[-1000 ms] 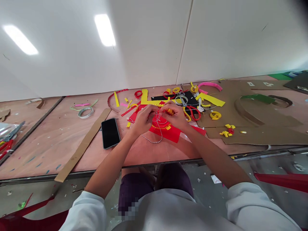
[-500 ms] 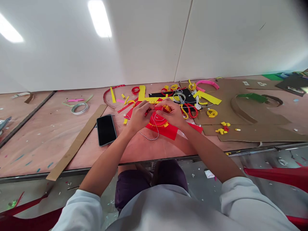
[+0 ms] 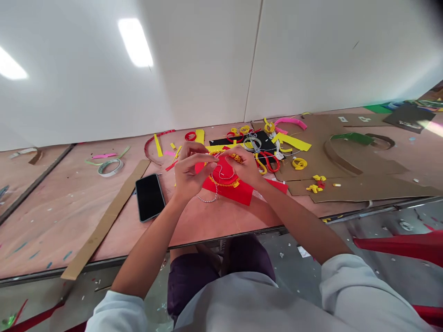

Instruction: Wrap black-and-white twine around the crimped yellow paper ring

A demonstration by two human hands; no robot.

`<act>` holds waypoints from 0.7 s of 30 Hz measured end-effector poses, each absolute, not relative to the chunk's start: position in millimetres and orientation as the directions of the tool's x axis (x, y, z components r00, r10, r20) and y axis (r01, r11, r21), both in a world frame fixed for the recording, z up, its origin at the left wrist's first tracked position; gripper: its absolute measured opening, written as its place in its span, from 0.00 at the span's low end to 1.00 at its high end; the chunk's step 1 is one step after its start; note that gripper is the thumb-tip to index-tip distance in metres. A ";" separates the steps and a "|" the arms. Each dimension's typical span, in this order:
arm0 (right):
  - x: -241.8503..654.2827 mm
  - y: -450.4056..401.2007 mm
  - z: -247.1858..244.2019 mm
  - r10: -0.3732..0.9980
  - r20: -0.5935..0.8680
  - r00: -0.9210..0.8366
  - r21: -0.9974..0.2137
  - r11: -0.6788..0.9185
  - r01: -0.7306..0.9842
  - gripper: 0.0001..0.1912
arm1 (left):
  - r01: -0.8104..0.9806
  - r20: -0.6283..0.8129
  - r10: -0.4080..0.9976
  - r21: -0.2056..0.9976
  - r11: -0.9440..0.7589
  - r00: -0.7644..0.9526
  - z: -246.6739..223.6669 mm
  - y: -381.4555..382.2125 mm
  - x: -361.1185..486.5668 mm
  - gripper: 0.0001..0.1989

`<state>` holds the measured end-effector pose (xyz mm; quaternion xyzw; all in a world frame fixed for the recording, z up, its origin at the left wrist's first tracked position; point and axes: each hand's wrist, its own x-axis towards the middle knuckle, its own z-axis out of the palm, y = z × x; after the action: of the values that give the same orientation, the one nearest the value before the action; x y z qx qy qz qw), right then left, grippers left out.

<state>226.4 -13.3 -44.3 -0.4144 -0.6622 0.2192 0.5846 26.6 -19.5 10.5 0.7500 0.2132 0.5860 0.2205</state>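
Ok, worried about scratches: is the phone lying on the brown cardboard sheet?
No, the phone lies on the plywood tabletop, between a cardboard strip and the red sheet.

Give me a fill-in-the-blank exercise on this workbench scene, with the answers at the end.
The left hand and right hand work over a flat ____ sheet.
The black smartphone lies screen ____.
The long, narrow brown strip is made of ____.
The red-handled scissors lie nearer the ____ hand.

Answers: red; up; cardboard; right.

A loose, pale grey sweatshirt [image 3: 263,304] is worn, its wide sleeves [image 3: 356,286] bunched partway up the forearms [image 3: 304,230]. Dark purple shorts [image 3: 188,288] are seen beneath it, and the left hand [image 3: 188,173] and right hand [image 3: 245,168] are left bare.
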 end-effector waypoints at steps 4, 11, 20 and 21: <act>226.8 -11.3 -45.2 0.812 0.581 0.055 -0.791 0.548 0.272 0.09 | -0.115 0.796 0.495 0.561 -0.820 0.348 13.4 -25.4 27.2 0.03; 232.1 -9.5 -42.6 0.812 0.580 0.063 -0.790 0.542 0.287 0.09 | -0.186 0.639 0.507 0.709 -0.680 0.579 8.2 -33.6 27.9 0.05; 232.3 -18.9 -36.6 0.861 0.507 0.052 -0.850 0.489 0.194 0.13 | -0.090 0.477 0.837 0.878 -0.471 0.269 -12.0 -2.9 31.1 0.17; 232.3 -18.9 -36.5 0.868 0.494 0.052 -0.859 0.479 0.180 0.13 | -0.051 0.475 0.850 0.877 -0.477 0.228 -14.4 0.4 31.4 0.18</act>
<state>232.3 -18.9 -36.5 -0.4197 -0.6243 0.2906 0.5913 31.4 0.4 -14.4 0.6653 0.3003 0.5441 0.4138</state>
